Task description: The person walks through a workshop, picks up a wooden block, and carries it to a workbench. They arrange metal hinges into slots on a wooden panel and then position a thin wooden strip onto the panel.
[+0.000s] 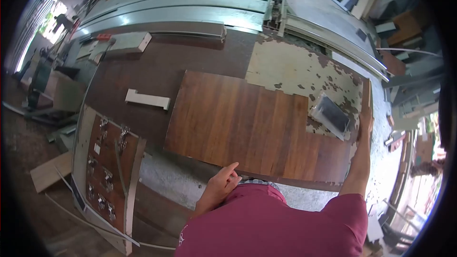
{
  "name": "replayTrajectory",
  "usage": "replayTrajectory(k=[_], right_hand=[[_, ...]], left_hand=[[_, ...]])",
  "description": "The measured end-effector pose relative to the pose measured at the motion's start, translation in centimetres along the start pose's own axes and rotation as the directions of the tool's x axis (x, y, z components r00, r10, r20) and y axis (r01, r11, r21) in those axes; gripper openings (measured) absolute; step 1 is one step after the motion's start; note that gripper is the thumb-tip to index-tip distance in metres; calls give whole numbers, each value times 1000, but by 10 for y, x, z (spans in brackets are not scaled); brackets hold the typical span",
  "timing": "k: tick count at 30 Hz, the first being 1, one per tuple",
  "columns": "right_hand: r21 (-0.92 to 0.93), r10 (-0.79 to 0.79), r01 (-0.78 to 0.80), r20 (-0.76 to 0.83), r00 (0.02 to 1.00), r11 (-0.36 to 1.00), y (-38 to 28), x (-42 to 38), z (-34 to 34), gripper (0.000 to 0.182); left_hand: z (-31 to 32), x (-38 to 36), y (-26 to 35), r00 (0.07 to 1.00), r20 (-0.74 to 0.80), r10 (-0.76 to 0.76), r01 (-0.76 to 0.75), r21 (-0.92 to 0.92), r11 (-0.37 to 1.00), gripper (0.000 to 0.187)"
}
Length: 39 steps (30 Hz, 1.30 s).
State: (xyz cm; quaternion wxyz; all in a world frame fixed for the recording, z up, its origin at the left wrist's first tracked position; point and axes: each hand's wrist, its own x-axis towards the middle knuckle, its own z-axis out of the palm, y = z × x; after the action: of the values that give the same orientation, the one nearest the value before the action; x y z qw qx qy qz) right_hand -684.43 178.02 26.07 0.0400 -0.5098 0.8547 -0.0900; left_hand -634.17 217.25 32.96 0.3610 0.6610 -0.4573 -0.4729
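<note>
A brown wood-grain board [228, 119] with a notch cut in its far right corner lies flat on the worktable. My left hand [226, 179] is just off the board's near edge, holding nothing, its index finger stretched out. At the table's right end, my right hand [365, 120] is closed round the lower part of a narrow wooden strip [366, 93]; its fingers are partly hidden. A dark block in clear plastic wrap [332, 115] lies in the notch area, left of my right hand.
A pale notched wood piece [147, 99] lies left of the board. Behind are a long metal channel [190, 32] and a pale box-like piece [128, 43]. A tray of metal fittings [104, 171] stands front left. Metal rails [333, 43] run along the table's far side.
</note>
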Motion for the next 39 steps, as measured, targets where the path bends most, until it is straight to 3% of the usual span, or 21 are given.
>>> replayTrajectory(k=[2, 4, 5, 6, 7, 8, 13, 16, 18, 20, 21, 22, 23, 25, 26, 28, 30, 32, 35, 37, 39], right_hand=[[-179, -29, -7, -197, 980, 984, 39, 31, 50, 76], [-348, -115, 15, -270, 956, 937, 57, 48, 73, 75], [-432, -164, 64, -197, 967, 899, 42, 38, 60, 65], [-741, -401, -4, -368, 839, 671, 108, 106, 138, 57], [-931, -617, -180, -347, 707, 317, 123, 112, 161, 56], [-932, -676, -125, -335, 656, 341, 56, 120, 171, 56], [-716, -685, 216, -468, 558, 664, 76, 101, 151, 55], [-542, -623, 342, -506, 597, 768, 26, 77, 111, 55], [-422, -572, 394, -504, 647, 817, -26, 31, 82, 54], [-292, -516, 425, -486, 706, 857, -69, 3, 48, 54], [-180, -461, 434, -509, 726, 883, -93, -18, 42, 64], [-262, -546, 491, -555, 628, 831, -119, -51, 38, 62], [-176, -578, 582, -513, 634, 794, -151, -116, 19, 59], [60, -685, 777, -432, 587, 627, -196, -198, 9, 53], [208, -749, 851, -404, 524, 483, -211, -220, 19, 51], [430, -776, 774, -223, 590, 465, -247, -330, -3, 45], [509, -879, 823, -235, 415, 253, -266, -397, 9, 41], [640, -906, 757, -235, 351, 128, -281, -465, 22, 36], [838, -976, 544, -85, 202, 40, -295, -556, 23, 29], [879, -992, 476, -71, 109, -11, -298, -598, 27, 27], [934, -992, 353, -24, -120, -65, -297, -633, 25, 23]], left_hand=[[4, 4, -3, 1000, -21, -4, 5, 50, 999, 48], [7, 4, 0, 997, -79, -24, 32, 92, 995, 48], [7, 4, 4, 998, -60, -27, 32, 93, 995, 48], [6, 3, 7, 998, -51, -31, 36, 90, 995, 48], [6, 3, 6, 999, -34, -33, 36, 117, 992, 49], [7, 2, 5, 990, -123, -65, 76, 95, 993, 49], [13, -8, -1, 999, -25, 45, -42, 142, 989, 51], [-7, -26, -18, 965, -233, 117, -62, 231, 971, 49], [-47, -43, -42, 836, -505, 214, -95, 252, 963, 46], [-99, -71, -67, 674, -724, 148, 91, 281, 955, 43], [-122, -83, -97, 490, -828, 272, 161, 393, 906, 44], [-143, -98, -126, 363, -898, 251, 304, 368, 879, 46], [-164, -114, -146, 225, -944, 240, 438, 318, 841, 48], [-200, -148, -178, 67, -991, 116, 550, 133, 824, 58], [-214, -160, -194, 55, -992, 114, 544, 126, 830, 58], [-234, -178, -224, -9, -993, 118, 747, 72, 661, 69], [-246, -190, -248, 3, -997, 78, 744, 55, 666, 75], [-252, -193, -266, 53, -995, 79, 779, 91, 620, 78], [-254, -201, -269, 142, -988, 67, 755, 152, 638, 78], [-255, -204, -274, 134, -986, 102, 734, 168, 658, 77], [-254, -206, -276, 121, -975, 185, 675, 217, 705, 71]])
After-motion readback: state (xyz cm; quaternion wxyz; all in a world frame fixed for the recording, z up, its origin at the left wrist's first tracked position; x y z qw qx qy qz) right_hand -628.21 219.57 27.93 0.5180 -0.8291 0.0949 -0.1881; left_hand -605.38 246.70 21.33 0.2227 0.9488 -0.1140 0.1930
